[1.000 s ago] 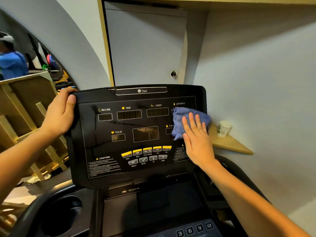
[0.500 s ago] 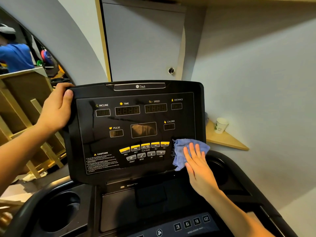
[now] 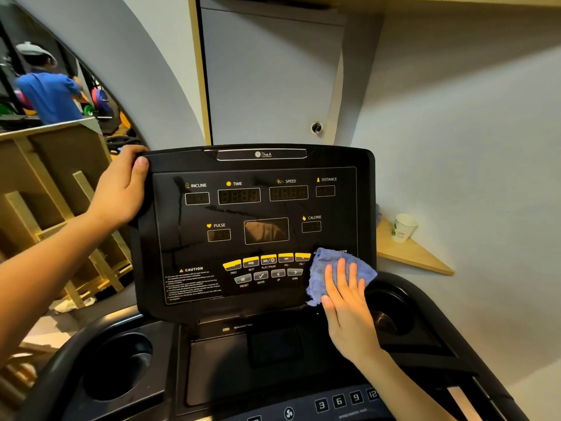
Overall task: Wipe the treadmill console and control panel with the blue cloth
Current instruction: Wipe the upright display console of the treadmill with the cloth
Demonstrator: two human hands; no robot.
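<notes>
The right hand (image 3: 346,302) lies flat with fingers spread and extended, pressing the blue cloth (image 3: 340,273) against the lower right corner of the treadmill console (image 3: 258,232); the cloth's right part overhangs the console's right edge and its bottom corner reaches the lower rim of the glossy face. To the cloth's left the row of yellow buttons (image 3: 267,260) sits just beside it, and the whole dark panel above and to the left lies uncovered, with the INCLINE, TIME, SPEED and DISTANCE windows along the top. The left hand (image 3: 121,189) grips the console's upper left corner, thumb on the front face and fingers curled around the back edge. Compared with a second ago, the cloth and right hand have come down from the upper right, by the DISTANCE readout, to this bottom corner, and over the last half second they sit in much the same spot; the left hand's hold has not changed. Right of the console, a wooden corner shelf (image 3: 416,255) juts from the wall near the console's side, carrying a paper cup (image 3: 403,227). Below the right hand a cup holder (image 3: 391,311) opens in the treadmill's lower deck, with a second cup holder (image 3: 118,366) on the left, and numbered speed keys (image 3: 347,401) run along the bottom beneath the right forearm. A wooden frame (image 3: 51,189) stands close behind the left arm.
</notes>
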